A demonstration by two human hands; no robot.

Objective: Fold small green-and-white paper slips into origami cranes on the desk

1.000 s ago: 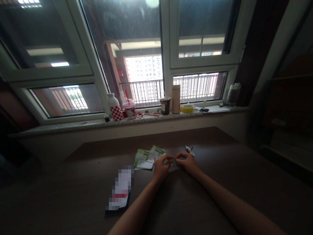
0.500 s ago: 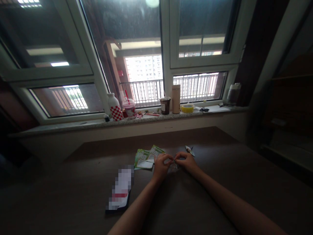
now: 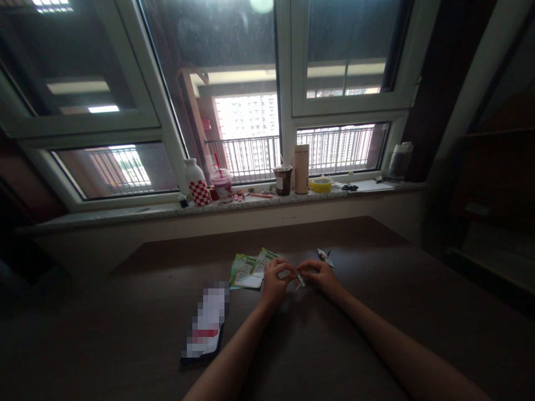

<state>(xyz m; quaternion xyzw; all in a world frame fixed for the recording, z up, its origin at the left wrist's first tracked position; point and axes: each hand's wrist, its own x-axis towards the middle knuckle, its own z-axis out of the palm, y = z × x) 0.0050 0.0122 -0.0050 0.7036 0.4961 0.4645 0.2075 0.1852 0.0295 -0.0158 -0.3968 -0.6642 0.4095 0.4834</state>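
Brown table (image 3: pixel 137 328) lies under the work, with a dark-edged item (image 3: pixel 209 320), its top blurred out, nearest you on the left. Your left hand (image 3: pixel 276 279) and right hand (image 3: pixel 320 275) pinch a small pale piece (image 3: pixel 301 279) between them; whether it touches the table is unclear. Uneven pulling could tear it, and so slight a hold could let it slip. Your left knuckles crowd the green packets (image 3: pixel 247 272) and could nudge them; a wrapper (image 3: pixel 325 257) beyond your right hand could catch a sweep.

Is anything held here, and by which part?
A small item, seemingly by its upper end, where the left hand and right hand nearly meet; whether both grip it cannot be told.
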